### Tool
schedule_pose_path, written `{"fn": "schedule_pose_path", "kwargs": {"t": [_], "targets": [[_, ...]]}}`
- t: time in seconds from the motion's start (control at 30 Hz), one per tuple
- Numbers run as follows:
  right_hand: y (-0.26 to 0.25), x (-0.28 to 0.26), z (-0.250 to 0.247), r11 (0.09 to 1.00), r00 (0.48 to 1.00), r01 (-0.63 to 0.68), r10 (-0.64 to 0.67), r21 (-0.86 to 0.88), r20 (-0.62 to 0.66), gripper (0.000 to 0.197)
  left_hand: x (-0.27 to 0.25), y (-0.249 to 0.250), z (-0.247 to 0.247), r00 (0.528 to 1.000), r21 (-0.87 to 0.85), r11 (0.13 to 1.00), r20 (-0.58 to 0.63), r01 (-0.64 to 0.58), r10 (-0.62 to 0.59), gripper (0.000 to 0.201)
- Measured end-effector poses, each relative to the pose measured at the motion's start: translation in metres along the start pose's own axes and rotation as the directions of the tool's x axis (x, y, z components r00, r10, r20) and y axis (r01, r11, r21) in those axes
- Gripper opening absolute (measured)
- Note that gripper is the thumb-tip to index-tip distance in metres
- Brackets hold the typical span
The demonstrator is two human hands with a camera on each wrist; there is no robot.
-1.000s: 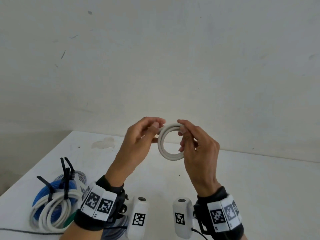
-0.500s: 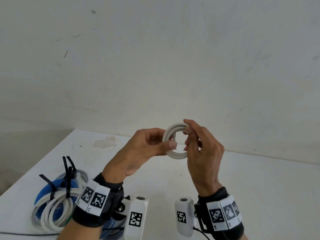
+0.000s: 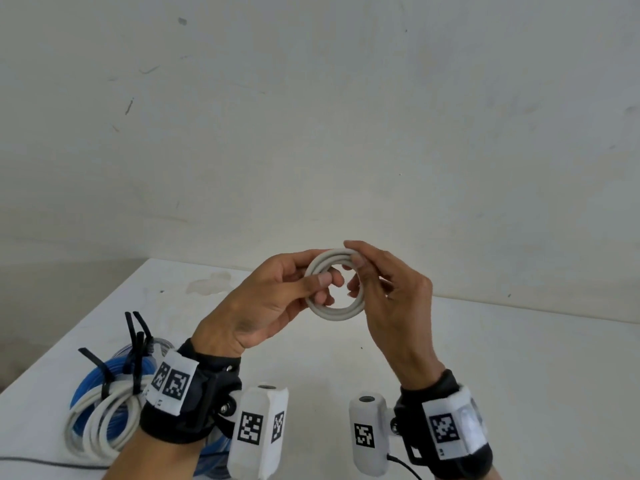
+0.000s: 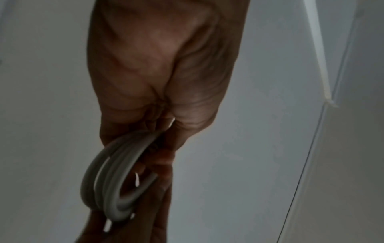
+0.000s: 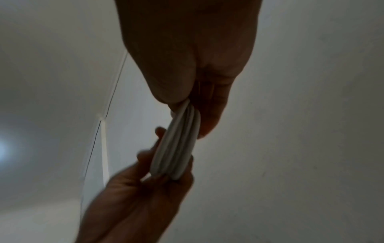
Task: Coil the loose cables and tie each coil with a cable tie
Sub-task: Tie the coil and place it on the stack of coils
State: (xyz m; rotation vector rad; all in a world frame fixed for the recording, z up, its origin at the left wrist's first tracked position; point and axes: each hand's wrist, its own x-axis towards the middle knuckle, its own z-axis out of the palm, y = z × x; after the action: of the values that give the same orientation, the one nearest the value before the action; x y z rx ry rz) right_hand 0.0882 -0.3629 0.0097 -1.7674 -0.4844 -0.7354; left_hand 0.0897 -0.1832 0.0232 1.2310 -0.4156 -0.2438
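While both hands hover above the white table (image 3: 485, 358), the head view shows a small white cable coil (image 3: 334, 311) held upright at centre. The left hand (image 3: 270, 306) pinches its 9 o'clock side, thumb across the front; the right hand (image 3: 391, 296) pinches its 2 o'clock side. At 8 o'clock on the table lie a blue coil (image 3: 81, 393) and a white coil (image 3: 100, 417), bound with black cable ties (image 3: 136, 344).

From the left wrist, the coil (image 4: 112, 177) hangs at 6 o'clock below the left hand (image 4: 162, 65), fingers closed around it.

From the right wrist, the coil (image 5: 176, 144) stands edge-on, with the right hand (image 5: 193, 57) pinching its 12 o'clock end and the left hand (image 5: 135, 194) at 7 o'clock.
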Motion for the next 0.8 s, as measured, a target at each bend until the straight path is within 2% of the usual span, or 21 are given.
{"fn": "schedule_pose_path", "kwargs": {"t": [0.07, 0.17, 0.27, 0.33, 0.43, 0.53, 0.6, 0.7, 0.8], "targets": [[-0.004, 0.003, -0.003, 0.995, 0.995, -0.083, 0.080, 0.055, 0.051, 0.022, 0.002, 0.002, 0.001, 1.000, -0.099, 0.995, -0.014, 0.006, -0.007, 0.021], [-0.008, 0.000, 0.000, 0.996, 0.996, -0.075, 0.072, 0.053, 0.044, 0.012, 0.006, 0.006, 0.006, 0.994, -0.173, 0.984, -0.091, 0.045, -0.062, 0.024], [-0.009, -0.006, 0.011, 0.996, 0.997, -0.071, 0.072, 0.052, -0.026, 0.002, 0.008, 0.006, 0.016, 0.957, -0.138, 0.990, -0.283, 0.029, -0.068, 0.036], [-0.010, -0.008, 0.015, 0.994, 0.996, -0.079, 0.082, 0.075, -0.038, 0.009, 0.009, 0.004, 0.020, 0.918, -0.092, 0.995, -0.396, -0.039, -0.001, 0.036], [-0.011, -0.008, 0.019, 0.989, 0.996, -0.092, 0.091, 0.112, 0.010, 0.025, 0.011, 0.002, 0.021, 0.874, -0.096, 0.987, -0.482, -0.127, 0.065, 0.035], [-0.012, -0.011, 0.023, 0.993, 0.996, -0.055, 0.061, 0.104, -0.060, 0.014, 0.011, 0.000, 0.024, 0.848, -0.079, 0.982, -0.520, -0.170, 0.105, 0.035], [-0.012, -0.012, 0.023, 0.990, 0.996, -0.069, 0.076, 0.122, -0.051, 0.005, 0.011, -0.002, 0.026, 0.840, -0.073, 0.979, -0.529, -0.188, 0.122, 0.037], [-0.013, -0.010, 0.021, 0.971, 0.990, -0.131, 0.138, 0.198, -0.020, 0.012, 0.012, -0.003, 0.029, 0.838, -0.117, 0.975, -0.536, -0.190, 0.100, 0.037], [-0.009, -0.007, 0.016, 0.968, 0.987, -0.137, 0.152, 0.209, -0.058, 0.009, 0.013, -0.005, 0.031, 0.862, -0.180, 0.965, -0.502, -0.191, 0.078, 0.036]]}}
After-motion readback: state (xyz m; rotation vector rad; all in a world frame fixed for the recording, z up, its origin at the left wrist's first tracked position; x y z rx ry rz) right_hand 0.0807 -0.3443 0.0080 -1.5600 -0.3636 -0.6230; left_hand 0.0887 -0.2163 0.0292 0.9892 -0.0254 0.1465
